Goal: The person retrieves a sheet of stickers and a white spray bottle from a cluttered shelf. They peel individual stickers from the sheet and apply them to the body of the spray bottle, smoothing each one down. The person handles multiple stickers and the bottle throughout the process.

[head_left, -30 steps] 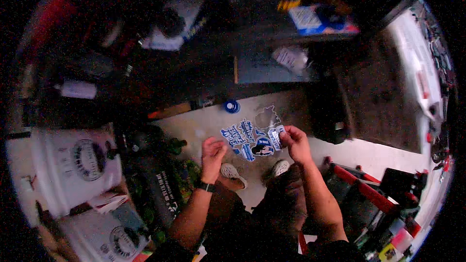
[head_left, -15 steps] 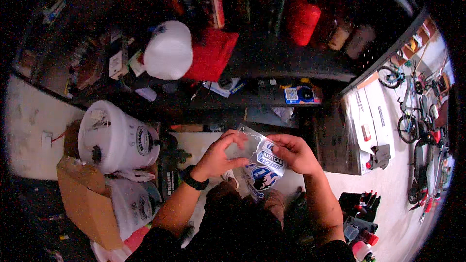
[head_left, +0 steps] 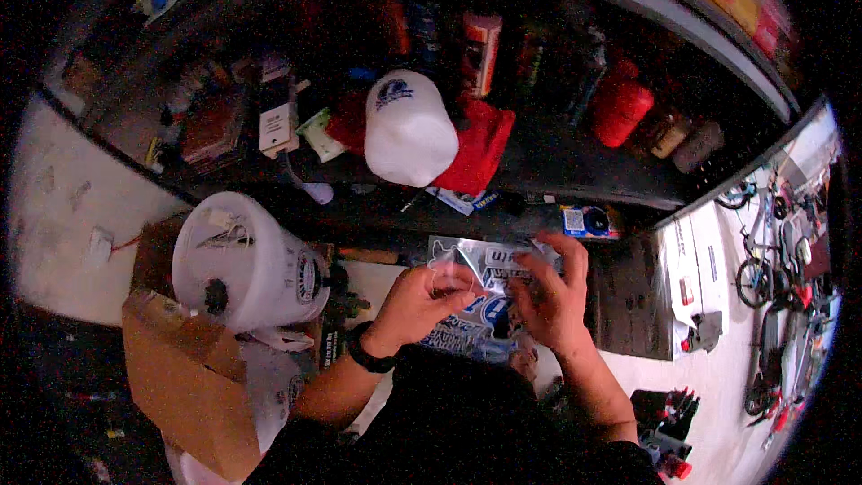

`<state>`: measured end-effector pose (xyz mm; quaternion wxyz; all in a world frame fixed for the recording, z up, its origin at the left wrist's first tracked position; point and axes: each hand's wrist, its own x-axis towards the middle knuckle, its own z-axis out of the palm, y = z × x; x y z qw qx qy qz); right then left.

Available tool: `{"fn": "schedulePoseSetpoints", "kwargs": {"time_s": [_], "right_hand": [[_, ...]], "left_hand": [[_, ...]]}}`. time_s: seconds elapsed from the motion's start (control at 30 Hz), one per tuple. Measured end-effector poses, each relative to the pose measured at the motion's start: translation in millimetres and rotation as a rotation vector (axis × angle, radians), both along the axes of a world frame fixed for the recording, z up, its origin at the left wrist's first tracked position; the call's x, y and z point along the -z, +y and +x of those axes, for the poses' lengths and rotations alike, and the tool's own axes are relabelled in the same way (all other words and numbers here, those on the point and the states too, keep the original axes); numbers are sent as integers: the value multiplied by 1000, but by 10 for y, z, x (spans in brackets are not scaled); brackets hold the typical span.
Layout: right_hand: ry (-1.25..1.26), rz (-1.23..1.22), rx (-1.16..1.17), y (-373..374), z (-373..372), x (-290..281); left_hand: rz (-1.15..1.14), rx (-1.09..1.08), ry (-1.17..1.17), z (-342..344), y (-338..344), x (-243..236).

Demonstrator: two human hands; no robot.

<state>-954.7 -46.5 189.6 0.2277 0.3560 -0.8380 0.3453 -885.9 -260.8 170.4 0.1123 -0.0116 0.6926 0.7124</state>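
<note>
The clear plastic packet of printed stickers (head_left: 489, 292) sits between the left hand (head_left: 420, 303) and the right hand (head_left: 549, 298). Left of the left hand stands a white plastic bucket (head_left: 256, 265), a brown cardboard box (head_left: 193, 377) before it. Beyond the hands, a white cap (head_left: 409, 130) lies on the dark shelf (head_left: 575, 171).

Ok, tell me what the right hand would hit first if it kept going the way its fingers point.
The right hand points up and away, so past the clear plastic packet it would likely meet the dark shelf edge; depth is unclear.

White bucket (head_left: 247, 262), cardboard box (head_left: 190, 377), perhaps a white cap (head_left: 409, 130).
</note>
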Motion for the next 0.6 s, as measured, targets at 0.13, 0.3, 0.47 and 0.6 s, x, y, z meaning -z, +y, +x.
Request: {"fn": "schedulePoseSetpoints", "kwargs": {"time_s": [0.13,0.3,0.47,0.6], "right_hand": [[38,17,-220,-122,-119,-114],[58,-66,-341,-131,-380,-91],[-51,-165,-386,22,-612,-86],[-198,-299,-300,214,-763,-113]], "left_hand": [[-166,-219,142,28,99,-124],[-332,-307,209,-67,291,-409],[-205,-391,228,-212,468,-481],[-52,-522,144,-293,572,-543]]}}
